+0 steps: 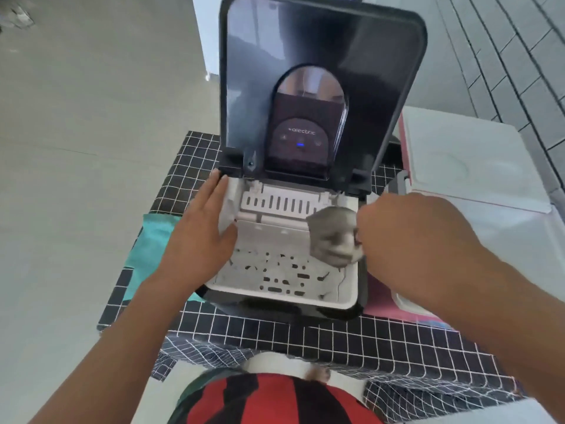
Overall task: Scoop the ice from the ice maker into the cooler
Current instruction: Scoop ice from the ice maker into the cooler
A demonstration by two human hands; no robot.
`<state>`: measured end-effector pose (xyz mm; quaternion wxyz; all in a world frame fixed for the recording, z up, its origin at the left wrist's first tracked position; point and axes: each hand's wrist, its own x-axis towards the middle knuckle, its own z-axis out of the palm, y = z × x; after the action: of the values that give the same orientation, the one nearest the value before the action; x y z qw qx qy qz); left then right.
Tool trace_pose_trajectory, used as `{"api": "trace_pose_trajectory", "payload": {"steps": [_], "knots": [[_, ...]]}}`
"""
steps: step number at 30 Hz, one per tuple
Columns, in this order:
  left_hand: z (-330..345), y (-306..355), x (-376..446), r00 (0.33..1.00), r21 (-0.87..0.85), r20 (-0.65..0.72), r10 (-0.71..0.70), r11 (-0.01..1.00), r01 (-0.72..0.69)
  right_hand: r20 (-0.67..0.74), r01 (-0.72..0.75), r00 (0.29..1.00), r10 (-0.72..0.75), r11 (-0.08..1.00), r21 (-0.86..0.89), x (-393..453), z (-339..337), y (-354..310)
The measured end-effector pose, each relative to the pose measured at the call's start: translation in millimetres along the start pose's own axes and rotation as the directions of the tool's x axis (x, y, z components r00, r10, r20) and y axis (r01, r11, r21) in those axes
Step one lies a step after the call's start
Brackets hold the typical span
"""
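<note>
The black ice maker [235,166] stands on a table with its lid [321,56] raised upright. Its white basket [284,283] has slotted holes; any ice in it is too blurred to make out. My left hand [201,231] rests with straight fingers on the machine's left rim. My right hand [406,240] grips a grey translucent scoop [334,237] above the basket's right side. The scoop's contents are blurred. The pink cooler [382,304] with a white lid [458,166] stands right of the machine, partly hidden by my right arm.
A black tablecloth with a white grid [275,332] covers the table and hangs over its front edge. A teal cloth [149,240] lies left of the ice maker. Grey floor surrounds the table.
</note>
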<state>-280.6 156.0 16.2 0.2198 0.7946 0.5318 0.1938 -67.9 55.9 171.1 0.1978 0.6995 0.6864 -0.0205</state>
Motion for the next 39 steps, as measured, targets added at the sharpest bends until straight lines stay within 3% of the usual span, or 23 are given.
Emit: {"api": "trace_pose_trajectory", "payload": {"steps": [4, 11, 15, 22, 27, 30, 34, 39], "knots": [[2, -10, 2, 0.998, -0.163, 0.038, 0.055, 0.986, -0.048, 0.189, 0.065, 0.982, -0.025, 0.977, -0.204, 18, -6, -48], [0, -19, 3, 0.997, -0.305, 0.021, 0.068, 0.95, -0.059, 0.476, 0.016, 0.872, 0.113, 0.966, -0.259, 76, 35, -102], [-1, -17, 3, 0.998, -0.363, 0.008, 0.06, 0.93, -0.053, 0.476, 0.045, 0.876, 0.076, 0.97, -0.239, 89, 45, -112], [-1, -19, 4, 0.998, -0.401, 0.016, 0.058, 0.915, -0.047, 0.212, 0.063, 0.977, -0.031, 0.988, -0.143, 79, 34, -103], [1, -20, 5, 0.998, -0.404, 0.008, 0.067, 0.913, -0.058, 0.257, -0.017, 0.963, 0.078, 0.973, -0.231, 66, 19, -77], [1, -21, 4, 0.998, -0.405, 0.006, 0.066, 0.913, -0.058, 0.321, 0.033, 0.945, 0.067, 0.954, -0.297, 63, 26, -89], [2, -21, 4, 0.998, -0.404, 0.014, 0.069, 0.913, -0.057, 0.491, 0.121, 0.869, 0.058, 0.938, -0.324, 85, 46, -104], [1, -21, 4, 0.998, -0.404, 0.003, 0.063, 0.913, -0.056, 0.461, 0.201, 0.887, -0.039, 0.929, -0.31, 97, 43, -109]]}}
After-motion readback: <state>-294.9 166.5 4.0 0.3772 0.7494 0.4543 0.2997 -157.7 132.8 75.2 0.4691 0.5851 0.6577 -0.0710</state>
